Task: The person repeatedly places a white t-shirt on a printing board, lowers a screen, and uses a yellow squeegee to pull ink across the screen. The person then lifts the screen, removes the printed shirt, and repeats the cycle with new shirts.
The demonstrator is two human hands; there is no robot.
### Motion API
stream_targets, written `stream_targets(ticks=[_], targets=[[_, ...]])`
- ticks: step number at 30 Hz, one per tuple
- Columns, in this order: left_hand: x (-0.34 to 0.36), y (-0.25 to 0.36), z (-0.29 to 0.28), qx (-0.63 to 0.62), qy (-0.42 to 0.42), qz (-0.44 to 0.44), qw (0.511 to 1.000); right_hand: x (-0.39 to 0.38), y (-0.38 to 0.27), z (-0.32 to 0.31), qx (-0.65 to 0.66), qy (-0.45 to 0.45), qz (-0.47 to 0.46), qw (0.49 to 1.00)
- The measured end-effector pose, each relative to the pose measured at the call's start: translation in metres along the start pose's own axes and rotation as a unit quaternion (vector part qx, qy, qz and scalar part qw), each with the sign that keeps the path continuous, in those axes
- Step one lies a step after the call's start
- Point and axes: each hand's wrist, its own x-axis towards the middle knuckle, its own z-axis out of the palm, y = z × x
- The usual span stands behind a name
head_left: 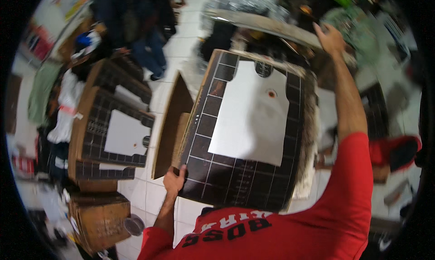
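In front of me lies a black board [213, 169] with a white grid. On it is a flat white shirt-shaped piece [249, 115] with a small round orange and dark mark near its far right part. My left hand [173, 180] is closed at the board's near left corner, thumb on the edge, beside a tilted brown cardboard panel [172, 128]. My right hand [331, 40] is stretched out beyond the board's far right corner, fingers apart, close to a long pale bar [267, 26]. I see nothing held in it.
On the left stands a stack of similar gridded boards [93, 137], with another white shirt-shaped piece [124, 133] on it. A cardboard box [102, 221] and a round container [134, 225] are below. A person in dark clothes [136, 19] is at the far left. Clear plastic wrapping [253, 4] lies at the back.
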Motion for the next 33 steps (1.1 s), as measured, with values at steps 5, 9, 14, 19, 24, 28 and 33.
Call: stream_targets(ticks=[5, 9, 14, 19, 24, 28, 33], targets=[[-0.040, 0.026, 0.041, 0.034, -0.163, 0.079, 0.983, 0.002, 0.009, 0.003, 0.006, 0.019, -0.050, 0.999], [-0.042, 0.026, 0.033, -0.056, -0.160, 0.098, 0.981, 0.006, -0.007, -0.004, 0.069, 0.072, -0.055, 0.994], [-0.053, 0.032, 0.021, -0.072, -0.165, 0.040, 0.983, 0.019, -0.024, -0.023, 0.066, 0.038, -0.041, 0.996], [-0.055, 0.042, 0.025, -0.075, -0.156, 0.049, 0.984, 0.033, -0.027, -0.029, 0.064, 0.070, -0.032, 0.995], [-0.043, 0.054, 0.021, -0.074, -0.175, 0.034, 0.981, 0.047, -0.028, -0.034, 0.087, 0.078, -0.055, 0.992], [-0.040, 0.067, 0.014, -0.061, -0.161, 0.062, 0.983, 0.054, -0.030, -0.041, 0.090, 0.029, -0.041, 0.995], [-0.037, 0.071, 0.012, -0.039, -0.182, 0.040, 0.982, 0.054, -0.028, -0.043, 0.105, 0.033, -0.047, 0.993]])
